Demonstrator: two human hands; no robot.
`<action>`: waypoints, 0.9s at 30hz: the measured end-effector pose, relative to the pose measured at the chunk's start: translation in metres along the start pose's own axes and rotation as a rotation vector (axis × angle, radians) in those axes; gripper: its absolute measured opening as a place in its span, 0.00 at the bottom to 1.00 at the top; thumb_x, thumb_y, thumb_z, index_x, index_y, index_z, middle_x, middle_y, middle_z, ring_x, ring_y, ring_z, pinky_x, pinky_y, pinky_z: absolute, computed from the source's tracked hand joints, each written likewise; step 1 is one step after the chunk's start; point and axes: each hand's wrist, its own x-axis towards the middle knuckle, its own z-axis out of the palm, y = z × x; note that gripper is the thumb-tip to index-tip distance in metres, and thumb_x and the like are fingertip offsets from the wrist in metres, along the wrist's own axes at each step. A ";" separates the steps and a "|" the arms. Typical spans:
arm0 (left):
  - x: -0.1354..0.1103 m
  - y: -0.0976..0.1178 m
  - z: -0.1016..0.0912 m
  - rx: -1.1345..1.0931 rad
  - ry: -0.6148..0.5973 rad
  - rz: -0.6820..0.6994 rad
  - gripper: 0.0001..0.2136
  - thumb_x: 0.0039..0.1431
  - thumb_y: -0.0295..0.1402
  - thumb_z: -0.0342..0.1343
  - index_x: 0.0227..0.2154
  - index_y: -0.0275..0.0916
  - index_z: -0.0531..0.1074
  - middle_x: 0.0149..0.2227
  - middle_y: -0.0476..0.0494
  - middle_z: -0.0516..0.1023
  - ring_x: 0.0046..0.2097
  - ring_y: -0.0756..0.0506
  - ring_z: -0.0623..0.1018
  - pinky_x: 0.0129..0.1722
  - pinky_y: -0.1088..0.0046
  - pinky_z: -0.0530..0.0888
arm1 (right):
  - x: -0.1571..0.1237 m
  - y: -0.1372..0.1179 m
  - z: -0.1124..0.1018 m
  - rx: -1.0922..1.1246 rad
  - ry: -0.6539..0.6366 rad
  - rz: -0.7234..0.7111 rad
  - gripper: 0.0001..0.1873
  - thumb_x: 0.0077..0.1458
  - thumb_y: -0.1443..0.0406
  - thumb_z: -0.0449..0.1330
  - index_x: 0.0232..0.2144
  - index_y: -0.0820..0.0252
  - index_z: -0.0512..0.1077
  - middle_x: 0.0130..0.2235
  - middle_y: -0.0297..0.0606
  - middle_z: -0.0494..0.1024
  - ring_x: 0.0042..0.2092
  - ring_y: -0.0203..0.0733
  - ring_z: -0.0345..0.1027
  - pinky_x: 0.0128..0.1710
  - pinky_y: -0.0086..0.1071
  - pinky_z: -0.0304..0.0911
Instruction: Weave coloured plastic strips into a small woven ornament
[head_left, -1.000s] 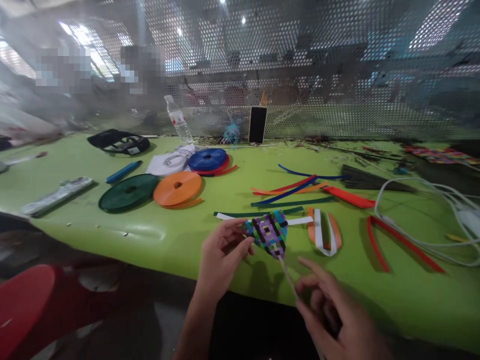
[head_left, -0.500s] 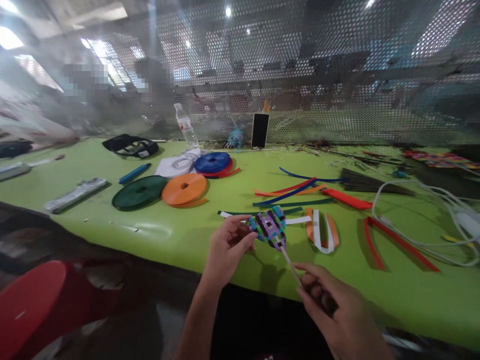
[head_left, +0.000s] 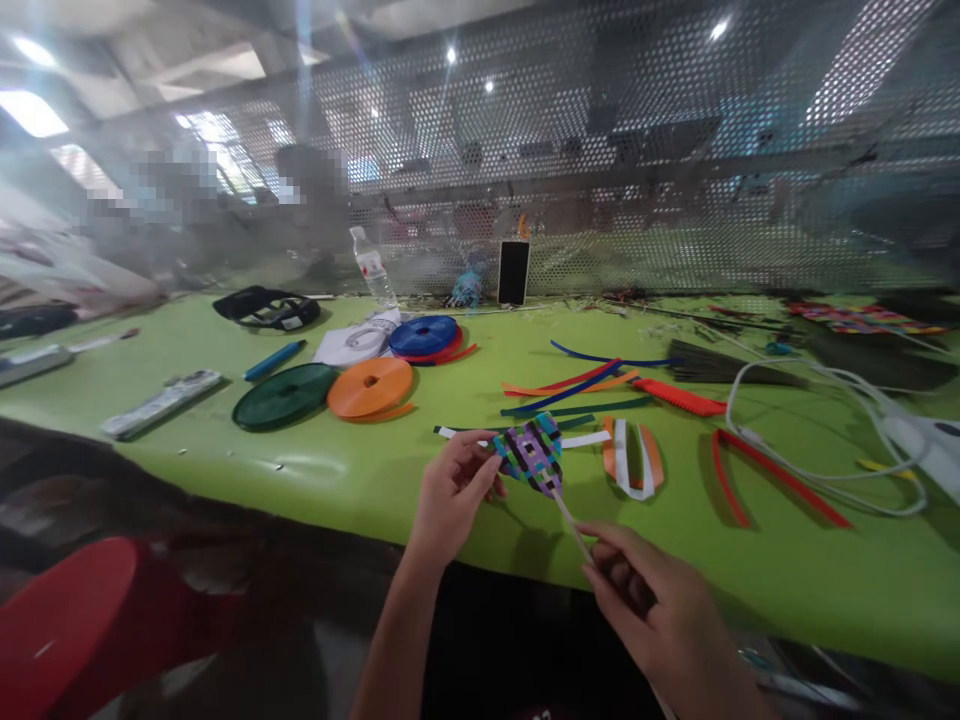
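A small woven fan [head_left: 531, 450] in purple, black, blue and green strips is held above the front of the table. My left hand [head_left: 459, 490] pinches its left corner between thumb and fingers. The thin pale stick handle [head_left: 571, 525] slants down to the right, and its lower end is gripped between the thumb and fingertips of my right hand [head_left: 637, 580]. Behind the fan lie a white strip [head_left: 585, 440] and a dark green strip [head_left: 577, 422]. An orange and white looped strip [head_left: 634, 490] rests just to the right.
Rolls of green [head_left: 281, 397], orange [head_left: 370, 388] and blue [head_left: 426, 338] strip lie at left, near a power strip [head_left: 161, 403]. Loose coloured strips, a red folded strip [head_left: 787, 480] and a white cable [head_left: 739, 400] spread rightward. A phone [head_left: 514, 272] and a bottle [head_left: 373, 268] stand behind.
The camera view has shifted slightly, moving the table things a little in the picture. Both hands keep the same hold on the fan and its stick.
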 end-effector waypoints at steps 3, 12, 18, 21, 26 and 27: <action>-0.001 0.002 0.000 0.005 -0.009 0.000 0.13 0.63 0.37 0.63 0.47 0.37 0.73 0.29 0.52 0.75 0.28 0.51 0.79 0.27 0.78 0.75 | -0.004 0.003 0.003 -0.004 0.023 -0.014 0.14 0.64 0.66 0.57 0.50 0.55 0.75 0.30 0.33 0.78 0.24 0.33 0.70 0.25 0.24 0.68; -0.004 0.005 -0.001 0.014 -0.039 0.007 0.13 0.62 0.36 0.64 0.47 0.37 0.73 0.30 0.51 0.76 0.28 0.51 0.80 0.29 0.77 0.77 | -0.004 0.000 0.005 0.002 0.054 -0.030 0.11 0.64 0.67 0.58 0.48 0.54 0.75 0.29 0.31 0.78 0.24 0.33 0.71 0.23 0.24 0.67; -0.005 0.005 0.000 0.036 -0.037 0.017 0.12 0.62 0.34 0.63 0.47 0.37 0.73 0.29 0.52 0.76 0.28 0.51 0.80 0.29 0.78 0.77 | -0.008 0.003 0.006 -0.011 0.069 -0.063 0.12 0.65 0.68 0.57 0.49 0.53 0.74 0.29 0.31 0.78 0.25 0.33 0.72 0.24 0.24 0.67; -0.004 0.005 -0.001 0.049 -0.034 0.024 0.12 0.62 0.33 0.63 0.46 0.37 0.73 0.29 0.52 0.76 0.28 0.51 0.79 0.29 0.78 0.76 | -0.007 0.003 0.005 -0.035 0.076 -0.084 0.12 0.65 0.68 0.58 0.50 0.53 0.74 0.30 0.31 0.78 0.25 0.33 0.72 0.25 0.23 0.67; -0.004 0.006 0.000 0.061 -0.024 0.011 0.11 0.62 0.34 0.63 0.46 0.37 0.74 0.29 0.52 0.75 0.28 0.51 0.79 0.30 0.77 0.77 | -0.005 0.001 0.005 -0.023 0.045 -0.053 0.12 0.65 0.67 0.57 0.49 0.54 0.75 0.31 0.34 0.79 0.26 0.35 0.73 0.27 0.25 0.70; -0.004 0.006 0.000 0.060 -0.022 0.007 0.12 0.62 0.34 0.63 0.46 0.37 0.74 0.29 0.52 0.75 0.28 0.51 0.79 0.30 0.77 0.77 | -0.005 0.000 0.004 -0.018 0.046 -0.046 0.12 0.65 0.67 0.57 0.49 0.54 0.75 0.31 0.34 0.80 0.26 0.35 0.73 0.28 0.26 0.71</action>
